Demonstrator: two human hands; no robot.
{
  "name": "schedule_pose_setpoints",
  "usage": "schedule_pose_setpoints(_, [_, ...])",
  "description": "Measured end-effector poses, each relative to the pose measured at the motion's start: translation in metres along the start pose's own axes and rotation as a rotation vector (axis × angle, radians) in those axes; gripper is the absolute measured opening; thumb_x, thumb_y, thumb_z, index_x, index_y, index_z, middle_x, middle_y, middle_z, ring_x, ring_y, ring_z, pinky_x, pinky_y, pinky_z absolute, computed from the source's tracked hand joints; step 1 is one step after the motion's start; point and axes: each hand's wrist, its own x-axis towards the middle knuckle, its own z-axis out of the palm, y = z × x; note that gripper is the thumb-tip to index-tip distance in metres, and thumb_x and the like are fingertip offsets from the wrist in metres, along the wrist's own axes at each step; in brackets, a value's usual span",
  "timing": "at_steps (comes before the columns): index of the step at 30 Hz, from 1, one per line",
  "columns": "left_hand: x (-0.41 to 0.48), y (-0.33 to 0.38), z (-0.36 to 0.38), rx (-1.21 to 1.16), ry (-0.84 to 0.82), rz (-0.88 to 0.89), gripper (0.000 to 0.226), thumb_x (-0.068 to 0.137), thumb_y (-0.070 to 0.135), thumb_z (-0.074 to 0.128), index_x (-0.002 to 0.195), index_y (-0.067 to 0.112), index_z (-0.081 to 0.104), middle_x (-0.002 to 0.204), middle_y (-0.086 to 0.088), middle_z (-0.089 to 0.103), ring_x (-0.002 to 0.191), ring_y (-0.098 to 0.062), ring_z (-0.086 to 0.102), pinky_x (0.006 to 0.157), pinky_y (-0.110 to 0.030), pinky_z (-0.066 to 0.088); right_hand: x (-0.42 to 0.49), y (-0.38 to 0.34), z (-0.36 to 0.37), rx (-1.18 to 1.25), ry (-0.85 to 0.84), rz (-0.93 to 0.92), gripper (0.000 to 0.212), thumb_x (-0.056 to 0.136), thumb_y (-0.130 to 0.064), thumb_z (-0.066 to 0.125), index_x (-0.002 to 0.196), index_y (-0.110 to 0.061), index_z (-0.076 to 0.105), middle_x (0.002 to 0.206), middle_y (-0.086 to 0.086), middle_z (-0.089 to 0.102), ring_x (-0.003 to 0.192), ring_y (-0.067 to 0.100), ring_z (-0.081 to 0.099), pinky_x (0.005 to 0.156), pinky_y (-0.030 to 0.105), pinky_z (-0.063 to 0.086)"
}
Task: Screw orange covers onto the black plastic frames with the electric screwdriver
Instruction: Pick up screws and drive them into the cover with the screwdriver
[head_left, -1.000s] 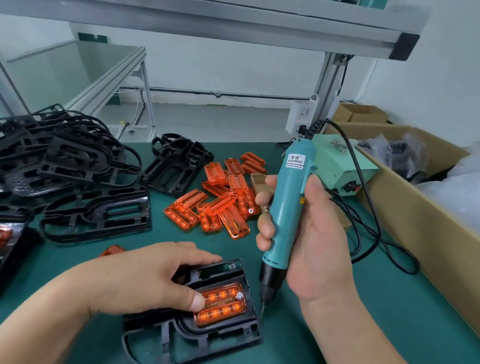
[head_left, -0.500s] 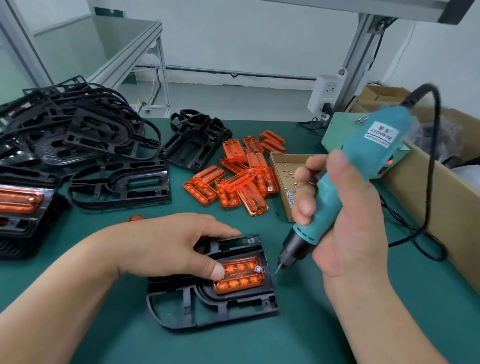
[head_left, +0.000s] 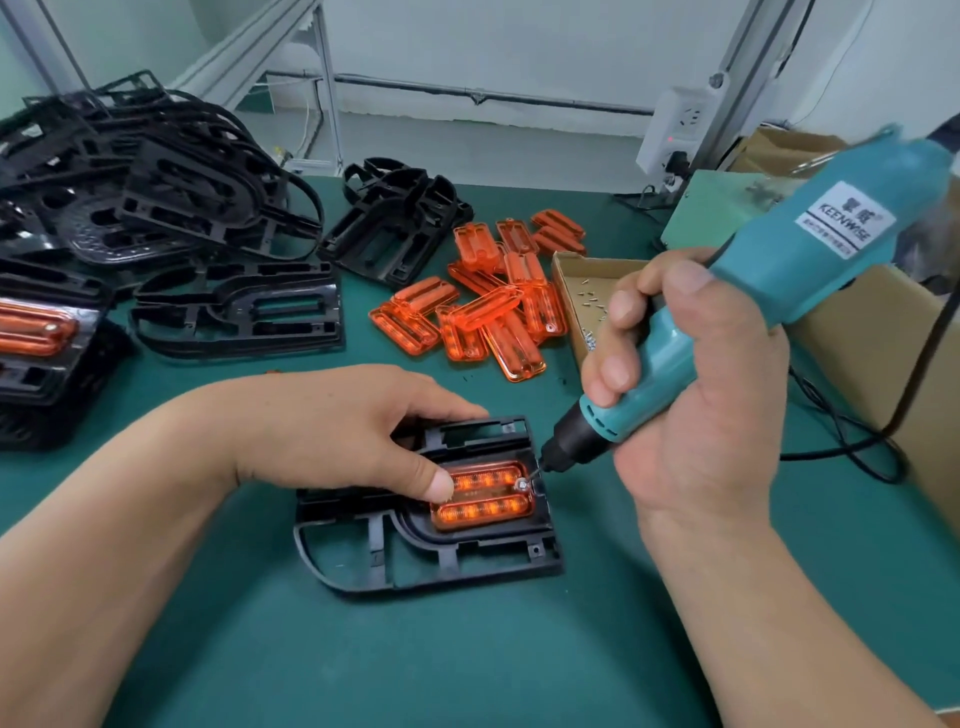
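Right hand (head_left: 701, 415) grips screwdriver (head_left: 800, 260) | tilted, bit down-left on cover (head_left: 488, 506)

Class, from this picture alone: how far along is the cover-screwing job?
Done: one covered frame sits at far left. In hand: the left hand presses an orange cover into a black frame while the right hand holds the electric screwdriver, tip at the cover's screw. Left: loose covers and bare frames lie behind.

the orange cover (head_left: 483, 498) is glossy translucent plastic, seated in a black plastic frame (head_left: 441, 551) with a dull sheen. the electric screwdriver (head_left: 769, 291) has a smooth teal plastic shell. matt green worktop (head_left: 467, 665); plain cardboard box (head_left: 862, 332).
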Motion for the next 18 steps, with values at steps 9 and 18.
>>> schedule_pose_setpoints(9, [0.0006,-0.0007,-0.0013,0.032,-0.003,-0.037,0.05,0.094,0.037,0.079,0.138,0.052,0.06,0.118,0.029,0.07,0.109,0.006,0.067,0.086,-0.004,0.044,-0.0026,0.0006,0.0024,0.004,-0.082,-0.012,0.01,0.096,-0.014,0.055,0.089,-0.008,0.049,0.077,0.008,0.056,0.046,0.017,0.047,0.048,0.025,0.038])
schedule_pose_setpoints(18, [-0.0007,-0.0002,-0.0007,0.11,0.031,-0.127,0.07,0.083,0.053,0.078,0.148,0.047,0.054,0.129,0.037,0.063,0.121,0.011,0.059,0.113,-0.031,0.042,-0.0042,-0.0007,0.0048,-0.027,-0.08,0.011,0.017,0.089,-0.022,0.059,0.09,-0.009,0.047,0.077,0.008,0.055,0.046,0.018,0.046,0.048,0.026,0.036])
